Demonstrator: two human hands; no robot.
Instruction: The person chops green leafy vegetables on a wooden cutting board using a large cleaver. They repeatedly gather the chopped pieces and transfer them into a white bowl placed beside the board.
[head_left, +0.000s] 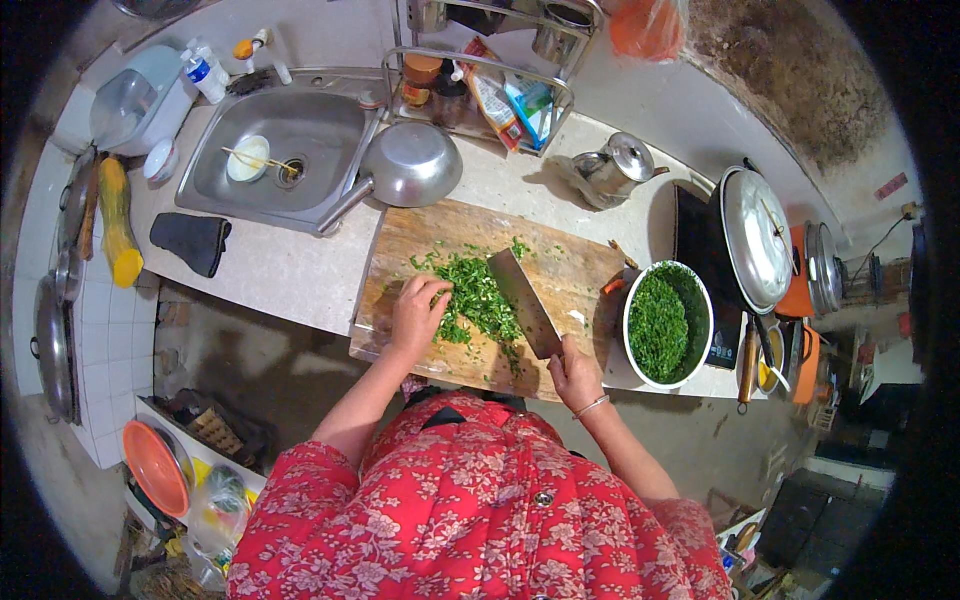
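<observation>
My right hand (577, 375) grips the handle of a broad Chinese cleaver (525, 304), its blade slanting up and left over a wooden cutting board (420, 225). Along the blade's left side lies a loose heap of chopped green leaves (476, 292). My left hand (418, 315) rests at the heap's left edge with fingers curled; whether leaves are pinched under the fingertips is hidden. To the right of the board stands a white-rimmed pot (707, 352) holding finely chopped greens (658, 330).
Behind the board an upturned steel wok (412, 165) lies beside the sink (202, 172), which holds a bowl (247, 159) and chopsticks. A kettle (619, 169) and a lidded pan (756, 232) stand back right. A dark cloth (191, 241) and a cut squash (116, 217) lie left.
</observation>
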